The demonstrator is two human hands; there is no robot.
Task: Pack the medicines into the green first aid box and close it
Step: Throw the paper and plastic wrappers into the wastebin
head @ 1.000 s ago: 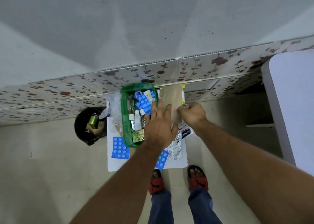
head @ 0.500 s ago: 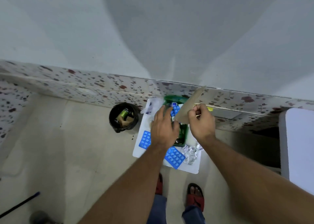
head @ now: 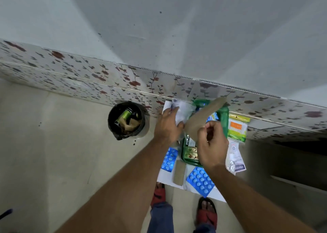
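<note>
The green first aid box (head: 224,121) stands open on a small white table (head: 165,178) by the wall, with bottles, blue blister strips and a gold pack inside. My right hand (head: 212,145) pinches a brown cardboard piece (head: 201,117) that slants above the box. My left hand (head: 167,125) grips a clear plastic bag (head: 183,109) at the box's left rim. Two blue blister packs (head: 169,159) (head: 200,179) lie on the table in front of the box. A green and orange packet (head: 237,128) and a white sachet (head: 234,157) lie to its right.
A black bin (head: 126,120) holding a green bottle and brown scraps stands on the floor left of the table. A brown cardboard strip (head: 178,172) lies on the table. A flower-patterned tiled wall (head: 88,80) runs behind. My feet in red sandals (head: 206,213) are below the table edge.
My left hand left the top of the box and moved left onto the plastic bag. My right hand lifted the cardboard piece from beside the box to a slant above it.
</note>
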